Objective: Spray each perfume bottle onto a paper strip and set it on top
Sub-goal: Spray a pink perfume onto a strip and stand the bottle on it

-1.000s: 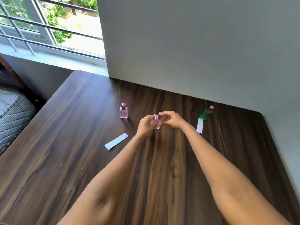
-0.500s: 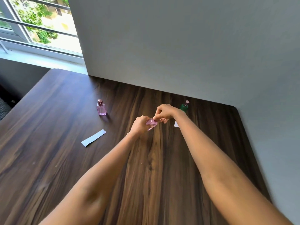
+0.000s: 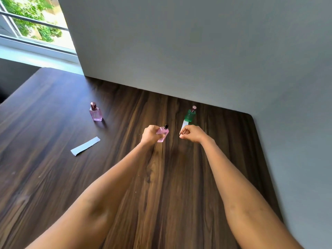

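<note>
1. Across the whole lower view runs the dark wood-grain desk [image 3: 53,177], hard and flat, so glass set down carelessly would knock or chip, I'd judge.

2. Over its middle, the left hand [image 3: 149,134] holds a small square pink glass perfume bottle [image 3: 163,134] clear of the desk, tilted a touch, its fingers [image 3: 152,129] clamped round the body. The cap is off and the dark spray nozzle stands bare at the top. Smooth glass with flat sides: likely slippery and fragile, light in the hand, best gripped across the flat faces and low on the body, leaving the nozzle free for pressing.

3. Just beside it, the right hand [image 3: 193,135] has its fingers [image 3: 185,131] pinched together on something tiny. It looks like the removed cap, but it's too small to be sure.

4. Back left stands a second pink square glass bottle with a rose metallic cap [image 3: 96,113], upright and untouched.

5. Back right, a green glass bottle with a rose cap [image 3: 190,115] sits on the far end of a white paper strip [image 3: 184,124], which looks finished.

6. Near left lies a pale blue-white paper strip [image 3: 85,146], flat and bare: flimsy, easily shifted, so pin an end or pick it up by an edge.
</note>
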{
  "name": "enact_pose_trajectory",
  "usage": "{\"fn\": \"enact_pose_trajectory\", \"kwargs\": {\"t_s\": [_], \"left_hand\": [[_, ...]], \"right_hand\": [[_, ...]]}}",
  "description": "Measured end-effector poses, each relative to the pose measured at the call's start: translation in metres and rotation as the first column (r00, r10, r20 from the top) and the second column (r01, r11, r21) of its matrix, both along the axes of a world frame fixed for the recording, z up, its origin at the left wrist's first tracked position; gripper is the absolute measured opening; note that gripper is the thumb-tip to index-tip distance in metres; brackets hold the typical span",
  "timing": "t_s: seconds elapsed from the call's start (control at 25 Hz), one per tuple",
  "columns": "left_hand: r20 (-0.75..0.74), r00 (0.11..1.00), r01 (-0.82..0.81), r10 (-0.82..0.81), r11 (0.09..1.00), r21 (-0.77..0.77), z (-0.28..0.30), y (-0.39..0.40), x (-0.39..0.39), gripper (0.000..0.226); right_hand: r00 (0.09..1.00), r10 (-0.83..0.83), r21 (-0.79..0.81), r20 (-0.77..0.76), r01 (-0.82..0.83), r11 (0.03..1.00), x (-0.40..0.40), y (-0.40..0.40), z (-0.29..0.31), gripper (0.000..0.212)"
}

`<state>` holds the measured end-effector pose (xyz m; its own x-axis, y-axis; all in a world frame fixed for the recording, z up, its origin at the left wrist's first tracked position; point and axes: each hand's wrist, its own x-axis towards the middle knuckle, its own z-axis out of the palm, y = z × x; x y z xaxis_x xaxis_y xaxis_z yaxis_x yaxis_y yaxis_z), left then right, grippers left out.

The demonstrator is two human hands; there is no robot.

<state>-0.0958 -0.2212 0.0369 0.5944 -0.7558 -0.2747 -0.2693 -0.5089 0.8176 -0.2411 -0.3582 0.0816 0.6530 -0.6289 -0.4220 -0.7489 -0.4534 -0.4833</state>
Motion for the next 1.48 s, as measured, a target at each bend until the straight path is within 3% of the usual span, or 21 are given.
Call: {"fn": "enact_pose_trajectory", "kwargs": {"t_s": [0.2, 0.36, 0.52, 0.68, 0.76, 0.92, 1.08, 1.24, 1.48], "left_hand": [[-0.096, 0.992, -0.087, 0.084, 0.996, -0.019, -0.012, -0.008, -0.013, 0.029], [-0.131, 0.985, -0.117, 0.113, 0.993, -0.023, -0.018, -0.010, -0.025, 0.033], [-0.146, 0.981, -0.135, 0.129, 0.991, -0.026, -0.016, -0.013, -0.031, 0.036], [-0.148, 0.980, -0.139, 0.131, 0.990, -0.041, -0.009, -0.018, -0.032, 0.036], [-0.169, 0.975, -0.154, 0.142, 0.986, -0.061, -0.007, -0.020, -0.031, 0.031], [-0.194, 0.978, -0.101, 0.078, 0.988, -0.113, 0.009, -0.027, -0.027, 0.023], [-0.244, 0.970, -0.059, 0.007, 0.977, -0.206, 0.029, -0.028, -0.022, 0.027], [-0.275, 0.961, -0.070, -0.004, 0.963, -0.259, 0.042, -0.024, -0.016, 0.028], [-0.430, 0.888, -0.325, 0.161, 0.882, -0.341, 0.043, -0.007, 0.008, 0.021]], "right_hand": [[0.964, -0.224, 0.041, 0.143, 0.221, 0.974, -0.046, 0.014, -0.048, 0.039], [0.956, -0.232, -0.033, 0.178, 0.242, 0.970, -0.062, 0.020, -0.072, 0.023], [0.977, -0.158, -0.105, 0.140, 0.174, 0.979, -0.062, 0.019, -0.074, 0.029], [0.991, -0.075, -0.126, 0.107, 0.088, 0.988, -0.059, 0.016, -0.065, 0.071], [0.984, -0.040, -0.193, 0.176, 0.074, 0.978, -0.055, 0.016, -0.060, 0.085], [0.941, 0.027, -0.121, 0.339, 0.015, 0.993, -0.021, 0.024, -0.037, 0.092], [0.915, 0.044, -0.179, 0.400, 0.031, 0.983, 0.018, 0.038, -0.022, 0.088], [0.813, -0.168, 0.025, 0.557, 0.185, 0.982, 0.035, 0.046, -0.017, 0.076], [0.653, -0.407, 0.424, 0.639, 0.142, 0.895, 0.041, 0.045, 0.000, 0.049]]}}
